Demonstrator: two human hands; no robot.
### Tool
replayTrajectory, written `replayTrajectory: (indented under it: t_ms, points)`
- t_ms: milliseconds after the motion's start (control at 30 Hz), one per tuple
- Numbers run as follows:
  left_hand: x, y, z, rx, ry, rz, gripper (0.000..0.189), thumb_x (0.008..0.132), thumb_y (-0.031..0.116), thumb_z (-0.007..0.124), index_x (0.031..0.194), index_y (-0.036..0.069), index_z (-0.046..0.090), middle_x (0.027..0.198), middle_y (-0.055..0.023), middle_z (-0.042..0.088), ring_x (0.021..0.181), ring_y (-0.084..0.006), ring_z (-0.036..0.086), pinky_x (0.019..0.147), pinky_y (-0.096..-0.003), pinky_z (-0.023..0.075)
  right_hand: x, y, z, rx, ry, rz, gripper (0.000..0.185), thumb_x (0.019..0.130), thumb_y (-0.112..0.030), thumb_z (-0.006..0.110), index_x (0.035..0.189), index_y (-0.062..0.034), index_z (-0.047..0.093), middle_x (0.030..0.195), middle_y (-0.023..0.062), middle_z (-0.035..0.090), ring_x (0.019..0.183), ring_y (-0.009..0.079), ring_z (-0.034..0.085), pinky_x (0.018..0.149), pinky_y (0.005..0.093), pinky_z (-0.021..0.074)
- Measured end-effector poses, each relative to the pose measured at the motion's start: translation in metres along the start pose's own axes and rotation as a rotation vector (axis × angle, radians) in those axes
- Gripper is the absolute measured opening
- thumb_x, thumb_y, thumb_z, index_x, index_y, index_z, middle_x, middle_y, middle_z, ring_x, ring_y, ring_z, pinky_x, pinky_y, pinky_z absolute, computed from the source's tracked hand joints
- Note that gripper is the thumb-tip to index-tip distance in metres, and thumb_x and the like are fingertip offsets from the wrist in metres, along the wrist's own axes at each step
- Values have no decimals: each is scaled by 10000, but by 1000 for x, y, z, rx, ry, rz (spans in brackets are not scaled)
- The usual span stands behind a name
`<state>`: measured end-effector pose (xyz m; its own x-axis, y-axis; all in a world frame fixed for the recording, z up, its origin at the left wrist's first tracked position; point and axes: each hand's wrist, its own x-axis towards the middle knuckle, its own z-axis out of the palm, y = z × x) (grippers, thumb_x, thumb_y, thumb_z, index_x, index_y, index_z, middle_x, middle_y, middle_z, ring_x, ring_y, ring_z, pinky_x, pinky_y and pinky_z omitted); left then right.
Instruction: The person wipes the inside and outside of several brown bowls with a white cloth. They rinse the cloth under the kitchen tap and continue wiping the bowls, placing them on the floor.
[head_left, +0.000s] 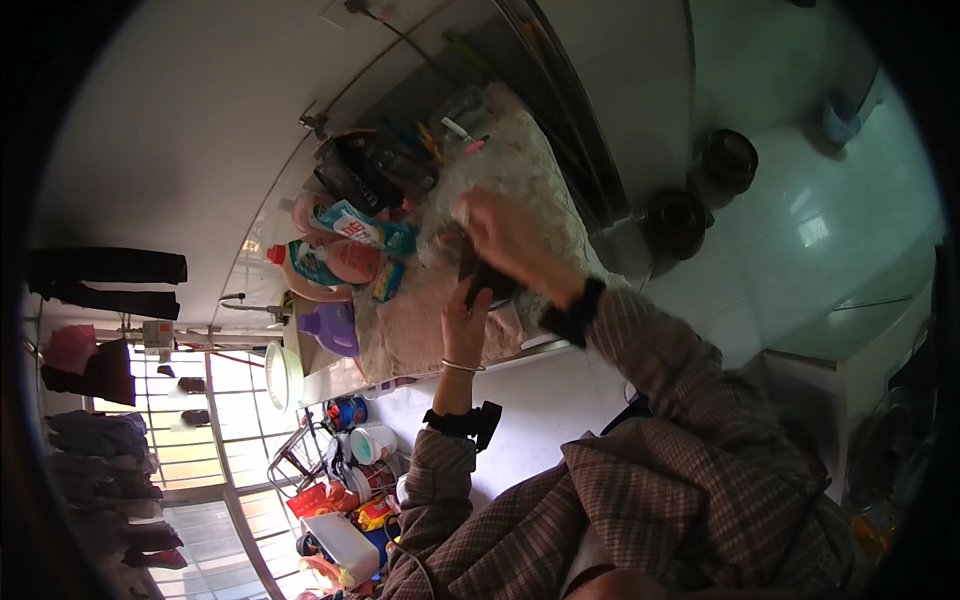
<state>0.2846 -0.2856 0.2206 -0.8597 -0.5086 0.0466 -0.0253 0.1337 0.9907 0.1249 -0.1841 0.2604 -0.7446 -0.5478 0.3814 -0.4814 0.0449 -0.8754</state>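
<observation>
A dark object (487, 279), too shaded to name, lies above a cloth-covered surface (412, 322). My left hand (466, 311) is at its lower edge, thumb and fingers against it. My right hand (491, 229) reaches over its upper part, blurred, with the fingers bent; whether it grips anything is unclear. Beside the right fingers is a crumpled clear plastic bag (442, 221). Further along the cloth lies a white and pink pen-like item (457, 129). A teal and white packet (367, 229) rests among pink bottles (349, 261) to the left of my hands.
A purple detergent bottle (334, 328) stands near a tap (274, 307) and a pale green basin (283, 376). Black plastic packages (367, 172) lie by the wall. Dark round pots (675, 223) stand on the tiled floor. Buckets (373, 444) and a white box (341, 547) are below.
</observation>
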Motion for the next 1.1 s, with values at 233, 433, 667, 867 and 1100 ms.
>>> replayTrajectory:
  t_ms: [233,433,667,867,1100]
  points:
    - [2,-2,-2,66,-23,30,318,907,103,615,1208,7,577,1107,-59,618,1012,-117,548,858,-268,463,-42,4,42,17,244,-258,182,781,-81,622,957,-37,618,1083,169,590,1058,396,538,1028,548,324]
    - [6,6,-1,91,-58,38,312,907,118,627,1175,-35,581,1014,-51,641,913,-106,556,793,-256,471,57,58,20,107,84,181,215,874,-208,522,832,-3,575,835,236,612,780,458,573,758,513,452]
    - [21,23,8,203,-14,100,304,921,106,589,1183,-48,570,1018,-50,639,907,-104,545,797,-255,463,-38,20,32,49,373,-301,282,883,-102,462,1147,-70,553,1154,144,599,1220,375,487,1003,442,391]
    - [17,26,9,228,-18,87,303,918,102,589,1179,-52,577,1016,-46,639,916,-92,541,805,-246,458,-3,40,3,433,172,213,287,897,-165,514,1142,-23,564,1181,146,578,1183,377,494,934,446,413]
    - [26,26,3,98,-21,28,274,922,82,577,1167,-41,596,988,-23,629,906,-80,542,791,-239,466,-28,19,11,146,361,-281,158,818,-153,645,925,-38,648,939,147,606,987,341,561,795,396,472]
